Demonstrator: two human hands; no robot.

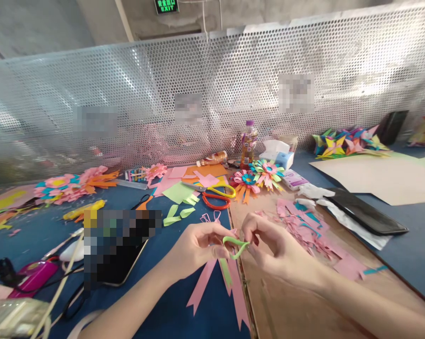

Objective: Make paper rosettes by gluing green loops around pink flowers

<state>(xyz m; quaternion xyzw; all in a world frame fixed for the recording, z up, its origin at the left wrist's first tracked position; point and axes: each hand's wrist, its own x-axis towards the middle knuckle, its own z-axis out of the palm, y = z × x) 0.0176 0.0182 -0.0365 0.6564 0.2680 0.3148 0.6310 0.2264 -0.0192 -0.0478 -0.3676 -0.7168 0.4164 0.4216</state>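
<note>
My left hand [198, 247] and my right hand [269, 242] meet over the table's middle, both pinched on a curled green paper strip [235, 246]. The strip forms a loop between my fingertips, and its tail hangs down. Under my hands lie long pink paper strips [203, 285] on the blue table [39, 230]. Finished paper flowers [257, 176] sit further back, beside yellow scissors [221, 189] and red scissors [216, 202].
A cardboard sheet [286, 301] with pink scraps [304, 226] lies to the right, with a black tablet [366, 214] beyond. A phone [118, 268] lies at the left. A drink bottle [249, 145], tissues and folded paper stars [347, 141] stand before a perforated metal screen.
</note>
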